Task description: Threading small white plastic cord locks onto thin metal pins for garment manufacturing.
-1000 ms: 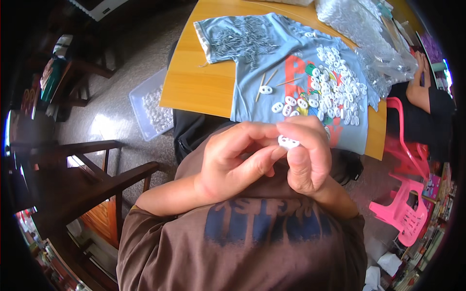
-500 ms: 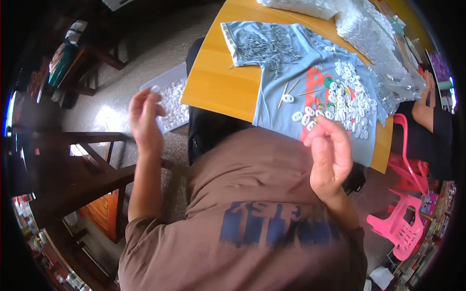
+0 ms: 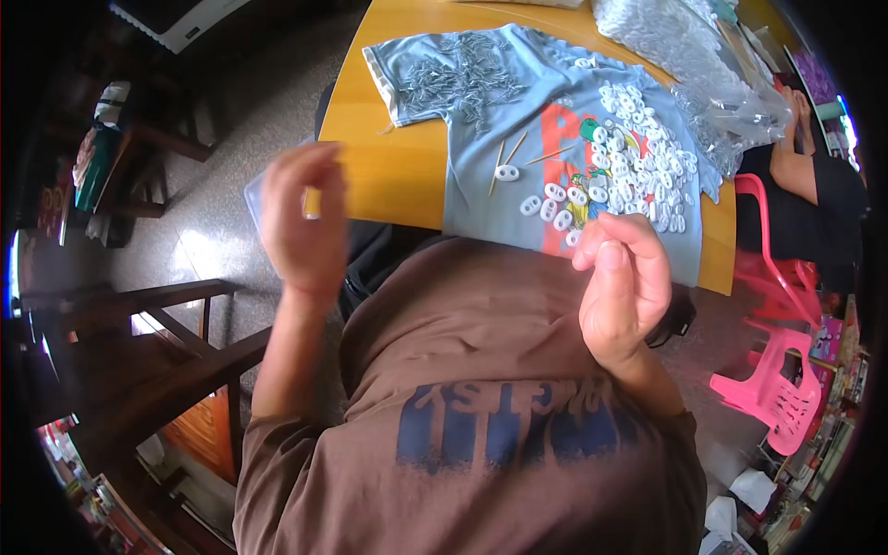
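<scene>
Because the left hand (image 3: 305, 217) is blurred, with its fingers curled near the left end of the near edge of the table (image 3: 398, 180), it cannot be told whether anything is held in it. Beyond that edge, the rim of a pale box (image 3: 252, 202) is partly hidden by the same hand. The right hand (image 3: 622, 289) is raised in front of the near edge, with thumb and forefinger brought narrowly together; nothing can be made out between the tips, though something small could be concealed there.

The white pieces (image 3: 647, 166) are spread on a blue shirt (image 3: 486, 208), heaped toward the table's right edge, with a few laid loosely toward the near edge, close to the right fingertips. A lone piece (image 3: 507, 173) is set to the left, touching or just beside thin sticks (image 3: 550, 156). Pins (image 3: 462, 79) are piled on the sleeve, toward the left edge, and a clear bag (image 3: 647, 42) is placed at the far right corner.

Judged by their look, the white pieces should be found light, stiff and rather smooth, easily slipped from a loose pinch; they are best gripped by opposite sides of the rim, with both holes left uncovered.
</scene>
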`<action>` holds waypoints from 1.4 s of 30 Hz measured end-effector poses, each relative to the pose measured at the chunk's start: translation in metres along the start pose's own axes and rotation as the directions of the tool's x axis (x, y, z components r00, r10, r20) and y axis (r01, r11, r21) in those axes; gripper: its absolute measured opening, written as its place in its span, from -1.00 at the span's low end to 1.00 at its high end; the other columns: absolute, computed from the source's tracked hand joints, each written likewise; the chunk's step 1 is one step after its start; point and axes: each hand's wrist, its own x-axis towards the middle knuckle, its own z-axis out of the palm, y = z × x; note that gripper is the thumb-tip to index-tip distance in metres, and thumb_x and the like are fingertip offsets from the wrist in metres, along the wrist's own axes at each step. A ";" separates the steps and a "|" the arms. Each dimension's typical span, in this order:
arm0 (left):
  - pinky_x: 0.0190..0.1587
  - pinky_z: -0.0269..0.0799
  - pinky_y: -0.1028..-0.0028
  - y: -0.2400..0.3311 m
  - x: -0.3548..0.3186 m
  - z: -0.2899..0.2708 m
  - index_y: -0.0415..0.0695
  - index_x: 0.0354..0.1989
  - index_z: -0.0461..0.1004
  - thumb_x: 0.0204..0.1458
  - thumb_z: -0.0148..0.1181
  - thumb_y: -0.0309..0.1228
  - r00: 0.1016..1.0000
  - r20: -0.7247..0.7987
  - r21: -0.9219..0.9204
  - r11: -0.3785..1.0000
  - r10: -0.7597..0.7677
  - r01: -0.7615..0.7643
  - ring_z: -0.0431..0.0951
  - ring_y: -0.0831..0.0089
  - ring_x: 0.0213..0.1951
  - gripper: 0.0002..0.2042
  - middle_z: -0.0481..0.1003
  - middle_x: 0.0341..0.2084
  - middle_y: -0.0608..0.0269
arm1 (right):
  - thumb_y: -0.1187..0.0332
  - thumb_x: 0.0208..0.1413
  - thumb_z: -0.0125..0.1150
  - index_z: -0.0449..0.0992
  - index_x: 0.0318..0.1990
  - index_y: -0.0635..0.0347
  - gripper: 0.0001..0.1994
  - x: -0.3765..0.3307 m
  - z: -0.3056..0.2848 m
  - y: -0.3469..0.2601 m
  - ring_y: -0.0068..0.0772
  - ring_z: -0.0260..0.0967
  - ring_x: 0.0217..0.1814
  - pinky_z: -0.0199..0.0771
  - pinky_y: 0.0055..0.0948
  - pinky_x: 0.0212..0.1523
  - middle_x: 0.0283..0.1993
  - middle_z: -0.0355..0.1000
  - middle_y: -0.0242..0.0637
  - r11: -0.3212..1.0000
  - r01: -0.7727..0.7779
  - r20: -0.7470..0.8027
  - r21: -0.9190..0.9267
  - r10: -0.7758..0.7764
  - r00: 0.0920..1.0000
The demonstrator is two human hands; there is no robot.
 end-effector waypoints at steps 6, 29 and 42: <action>-0.24 0.31 0.34 0.038 0.008 0.065 -0.15 -0.37 0.49 -0.16 0.18 -0.54 0.918 0.337 -0.034 0.977 0.210 -0.212 0.45 0.23 -0.32 -0.86 0.45 -0.38 0.20 | 0.60 0.08 -0.01 0.40 -0.15 0.36 -0.82 -0.003 -0.008 0.001 -0.62 0.20 -0.48 0.24 -0.65 -0.46 -0.36 0.33 -0.29 1.000 -0.012 0.007 0.008 0.012 1.000; -0.28 0.32 0.49 0.091 0.011 0.053 -0.23 -0.41 0.48 -0.13 0.20 -0.57 0.857 0.511 -0.360 0.921 0.059 0.151 0.41 0.40 -0.36 -0.91 0.42 -0.46 0.21 | 0.56 0.03 0.08 0.40 -0.13 0.33 -0.78 0.007 -0.004 -0.002 -0.50 0.29 -0.33 0.29 -0.59 -0.32 -0.31 0.36 -0.28 0.979 -0.156 0.080 -0.131 0.167 0.983; -0.30 0.35 0.50 0.096 0.007 0.054 -0.23 -0.38 0.51 -0.13 0.21 -0.57 0.835 0.547 -0.450 0.862 0.060 0.234 0.44 0.39 -0.37 -0.89 0.44 -0.45 0.19 | 0.60 0.00 0.10 0.41 -0.23 0.33 -0.85 0.012 -0.008 -0.004 -0.50 0.32 -0.38 0.32 -0.60 -0.40 -0.33 0.38 -0.26 0.998 -0.039 0.116 -0.047 0.044 0.992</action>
